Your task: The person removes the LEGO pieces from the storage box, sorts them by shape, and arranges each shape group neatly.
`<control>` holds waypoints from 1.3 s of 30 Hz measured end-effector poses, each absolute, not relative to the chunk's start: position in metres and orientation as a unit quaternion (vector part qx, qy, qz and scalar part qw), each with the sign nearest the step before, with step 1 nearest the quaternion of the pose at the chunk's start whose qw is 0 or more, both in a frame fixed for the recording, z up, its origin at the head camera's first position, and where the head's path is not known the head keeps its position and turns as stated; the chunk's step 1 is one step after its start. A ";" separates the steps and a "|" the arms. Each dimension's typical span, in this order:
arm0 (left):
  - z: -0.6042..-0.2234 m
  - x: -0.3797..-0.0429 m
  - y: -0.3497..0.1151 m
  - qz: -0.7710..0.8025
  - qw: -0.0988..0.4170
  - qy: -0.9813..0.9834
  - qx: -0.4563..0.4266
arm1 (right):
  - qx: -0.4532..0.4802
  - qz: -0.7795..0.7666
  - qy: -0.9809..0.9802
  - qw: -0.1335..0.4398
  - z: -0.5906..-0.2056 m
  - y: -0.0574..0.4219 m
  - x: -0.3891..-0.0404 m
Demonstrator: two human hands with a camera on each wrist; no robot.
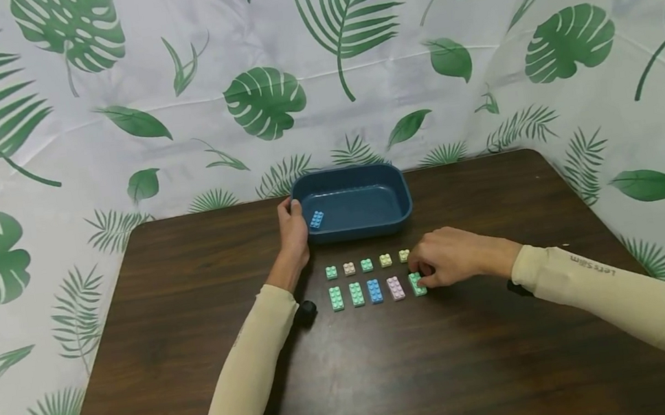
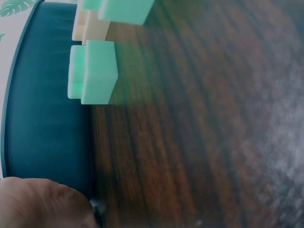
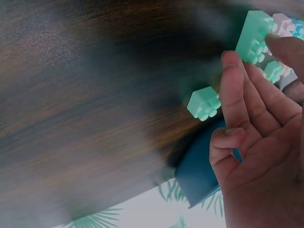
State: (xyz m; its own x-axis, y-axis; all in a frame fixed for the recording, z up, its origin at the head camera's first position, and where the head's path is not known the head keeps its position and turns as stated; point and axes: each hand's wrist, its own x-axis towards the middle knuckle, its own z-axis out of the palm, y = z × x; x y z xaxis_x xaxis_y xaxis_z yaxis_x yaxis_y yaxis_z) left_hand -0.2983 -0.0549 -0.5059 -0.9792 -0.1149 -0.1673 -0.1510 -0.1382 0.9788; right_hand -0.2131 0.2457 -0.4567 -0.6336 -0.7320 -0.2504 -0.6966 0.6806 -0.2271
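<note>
My left hand grips the left end of the dark blue bin, thumb over the rim. A blue toy brick lies inside the bin. At the right end of the front row, my right hand pinches a long green toy brick between thumb and fingers. The right wrist view shows that green brick with thumb and fingertips at its sides. A small green brick stands just beyond the fingers there, hidden behind the hand in the head view.
Long bricks line the front row, among them a blue brick and a pink brick. Small bricks form the row behind, including a peach brick and a yellow brick. All sit on a dark wooden table before a leaf-print cloth.
</note>
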 end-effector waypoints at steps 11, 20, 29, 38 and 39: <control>-0.505 -0.300 -0.063 0.747 0.006 0.656 -0.107 | -0.406 -0.039 0.904 0.132 -0.433 0.230 -0.224; -0.507 -0.301 -0.065 0.754 0.007 0.648 -0.105 | -0.416 -0.035 0.908 0.039 -0.398 0.182 -0.249; -0.509 -0.300 -0.059 0.753 0.018 0.648 -0.109 | -0.399 -0.055 0.913 0.071 -0.382 0.137 -0.280; -0.508 -0.301 -0.061 0.758 0.017 0.645 -0.097 | -0.355 -0.063 0.930 0.074 -0.391 0.103 -0.309; -0.509 -0.301 -0.061 0.760 0.018 0.642 -0.099 | -0.350 -0.065 0.931 0.078 -0.397 0.099 -0.312</control>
